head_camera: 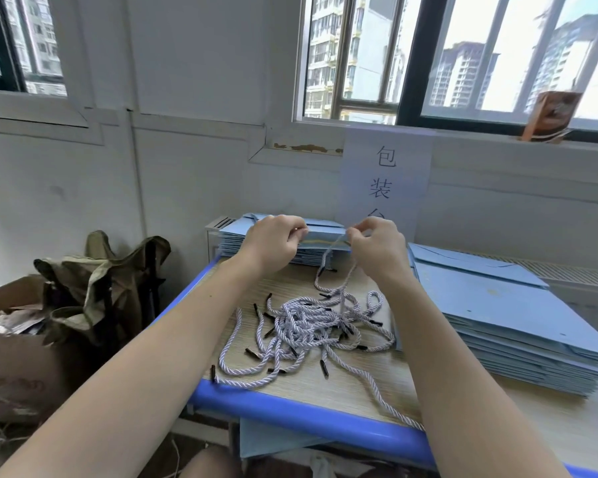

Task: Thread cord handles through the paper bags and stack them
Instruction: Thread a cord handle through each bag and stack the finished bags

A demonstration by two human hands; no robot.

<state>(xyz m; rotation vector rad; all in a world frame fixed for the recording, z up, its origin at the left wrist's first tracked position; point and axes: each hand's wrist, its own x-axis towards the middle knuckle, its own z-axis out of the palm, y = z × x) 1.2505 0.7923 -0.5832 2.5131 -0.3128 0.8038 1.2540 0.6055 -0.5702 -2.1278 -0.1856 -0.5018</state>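
The head camera looks down at a small table [325,395] with a blue edge. Both hands are up at the far side of it. The left hand [273,241] pinches the top edge of a flat blue paper bag [325,234], with its fingers pressed together on the paper. The right hand [377,246] pinches a pale twisted cord [335,267] right at the bag's edge. The cord hangs down from those fingers toward the table. The hole in the bag cannot be seen, because the hands hide it.

The bag lies on top of a stack of blue bags [256,248] at the back of the table. A second stack [504,326] sits on the right. A messy pile of cords [308,327] with dark tips lies in the middle of the table, between the arms.

Things could go wrong here. The hanging cord reaches into the messy pile, so a pull could snag it and drag other cords along. The cord tip could miss the hole and bend. A hard tug could rip the thin paper at the hole. One cord hangs over the front edge and could slip off.
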